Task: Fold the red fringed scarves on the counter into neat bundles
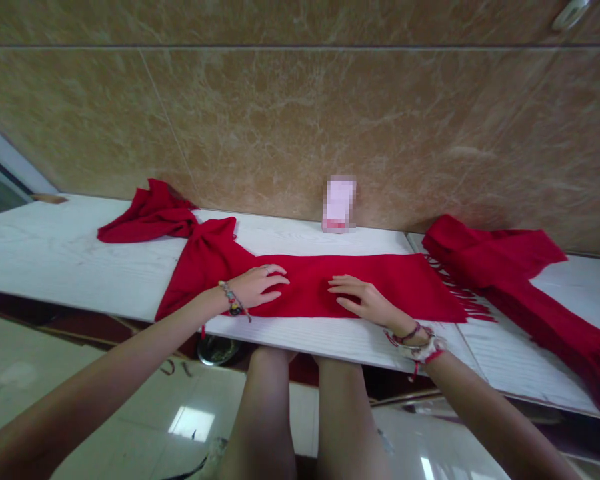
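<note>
Left hand [260, 287] slack, fingers spread, I had it upon the red scarf [305, 287] lying along the counter [70, 260]; my right hand [369, 303], loosely curved and released, was over the same scarf, left of a second scarf [503, 257].

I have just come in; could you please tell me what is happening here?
A person is handling a red fringed scarf laid along a white tabletop. The left hand lies on it, near the bunched end; the right hand is at the flat part towards the fringe, fingers loosely open. Another red fringed cloth lies to the right. A blurred pink item is near the wall.
</note>
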Motion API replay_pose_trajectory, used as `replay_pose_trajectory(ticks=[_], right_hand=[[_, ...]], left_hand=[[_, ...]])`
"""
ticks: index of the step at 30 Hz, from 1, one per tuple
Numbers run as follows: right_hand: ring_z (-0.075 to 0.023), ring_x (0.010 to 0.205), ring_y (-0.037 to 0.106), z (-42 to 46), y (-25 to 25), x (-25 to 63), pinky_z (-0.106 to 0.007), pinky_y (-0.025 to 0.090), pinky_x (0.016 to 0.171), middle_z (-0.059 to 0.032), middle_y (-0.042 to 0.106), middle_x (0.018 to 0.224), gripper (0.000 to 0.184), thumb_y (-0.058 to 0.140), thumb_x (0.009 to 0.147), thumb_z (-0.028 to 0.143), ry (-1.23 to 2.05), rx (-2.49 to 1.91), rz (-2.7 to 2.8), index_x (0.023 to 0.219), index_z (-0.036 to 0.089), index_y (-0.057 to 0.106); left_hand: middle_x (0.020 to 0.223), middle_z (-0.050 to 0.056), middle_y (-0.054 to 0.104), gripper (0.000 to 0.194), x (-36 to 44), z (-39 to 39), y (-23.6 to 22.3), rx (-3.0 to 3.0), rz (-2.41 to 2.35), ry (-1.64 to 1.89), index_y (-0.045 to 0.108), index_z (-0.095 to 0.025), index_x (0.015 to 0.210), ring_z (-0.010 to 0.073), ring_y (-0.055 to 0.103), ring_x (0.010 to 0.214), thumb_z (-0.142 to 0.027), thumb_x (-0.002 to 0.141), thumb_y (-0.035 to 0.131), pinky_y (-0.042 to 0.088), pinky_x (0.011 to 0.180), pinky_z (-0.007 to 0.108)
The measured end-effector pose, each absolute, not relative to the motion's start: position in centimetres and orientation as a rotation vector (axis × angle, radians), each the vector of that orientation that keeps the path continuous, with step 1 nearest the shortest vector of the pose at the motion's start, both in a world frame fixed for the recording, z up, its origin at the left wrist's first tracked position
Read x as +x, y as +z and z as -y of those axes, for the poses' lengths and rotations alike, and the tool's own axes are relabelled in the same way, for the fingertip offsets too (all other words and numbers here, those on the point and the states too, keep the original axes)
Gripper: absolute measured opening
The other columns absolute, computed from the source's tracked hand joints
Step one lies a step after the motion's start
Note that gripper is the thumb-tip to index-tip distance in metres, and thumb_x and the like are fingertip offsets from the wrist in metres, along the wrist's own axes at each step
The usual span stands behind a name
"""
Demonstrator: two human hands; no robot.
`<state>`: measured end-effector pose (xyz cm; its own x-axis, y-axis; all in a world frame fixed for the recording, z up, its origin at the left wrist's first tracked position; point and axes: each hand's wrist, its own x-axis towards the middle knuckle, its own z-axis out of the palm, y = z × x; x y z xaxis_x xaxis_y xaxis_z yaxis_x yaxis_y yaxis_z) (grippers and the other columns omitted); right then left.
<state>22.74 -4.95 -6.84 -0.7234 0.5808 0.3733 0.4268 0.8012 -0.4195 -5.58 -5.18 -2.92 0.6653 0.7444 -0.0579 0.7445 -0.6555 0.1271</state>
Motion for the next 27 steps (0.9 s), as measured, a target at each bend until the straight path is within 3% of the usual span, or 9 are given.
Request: replay_pose_trajectory(ticks=[4, 7, 14, 21, 27], right_hand=[[-0.0228, 0.121, 0.035, 5.1, -7.3, 22.7, -0.047, 0.027, 0.100, -0.0114, 0.046, 0.127, 0.039, 0.046, 0.082, 0.031, 0.222, -0.964, 2.582, 0.119, 0.018, 0.049], [-0.0232, 0.123, 0.032, 5.1, -7.5, 22.8, -0.048, 0.023, 0.101, -0.0104, 0.042, 0.131, 0.043, 0.046, 0.083, 0.032, 0.142, -1.019, 2.680, 0.124, 0.018, 0.045], [-0.0217, 0.124, 0.031, 4.8, -7.3, 22.9, -0.043, 0.026, 0.101, -0.0109, 0.041, 0.131, 0.044, 0.044, 0.084, 0.035, 0.197, -1.030, 2.663, 0.124, 0.017, 0.043], [-0.0233, 0.127, 0.024, 4.8, -6.7, 18.9, -0.043, 0.027, 0.101, -0.0152, 0.034, 0.135, 0.055, 0.040, 0.084, 0.042, 0.170, -1.133, 2.563, 0.130, 0.011, 0.034], [-0.0254, 0.125, 0.027, 5.4, -7.2, 17.0, -0.045, 0.023, 0.101, -0.0144, 0.032, 0.136, 0.059, 0.034, 0.085, 0.048, 0.039, -1.203, 2.686, 0.130, 0.010, 0.035]], left_hand=[[0.144, 0.011, 0.012, 0.062, -3.5, 5.3, -4.4, 2.521, -1.542, -0.217, 0.026, -0.022, 0.134, 0.0314, 0.009, 0.129, -0.047, 0.079, 0.042, 0.018, 0.098, 0.054], [0.145, 0.007, 0.004, 0.066, -3.3, 5.8, -4.9, 2.416, -1.634, -0.310, 0.017, -0.027, 0.136, 0.0335, 0.002, 0.129, -0.051, 0.079, 0.039, 0.013, 0.095, 0.062], [0.145, 0.006, 0.000, 0.071, -3.9, 6.0, -5.5, 2.408, -1.703, -0.311, 0.014, -0.028, 0.137, 0.0344, -0.001, 0.129, -0.057, 0.076, 0.037, 0.012, 0.096, 0.060], [0.142, 0.019, 0.007, 0.073, -3.5, 5.8, -6.2, 2.646, -1.591, -0.250, 0.023, -0.003, 0.134, 0.0306, 0.002, 0.129, -0.051, 0.079, 0.034, 0.015, 0.103, 0.041], [0.141, 0.019, 0.011, 0.079, -3.6, 5.6, -6.3, 2.673, -1.533, -0.236, 0.022, -0.002, 0.133, 0.0303, 0.007, 0.129, -0.057, 0.077, 0.032, 0.017, 0.102, 0.042]])
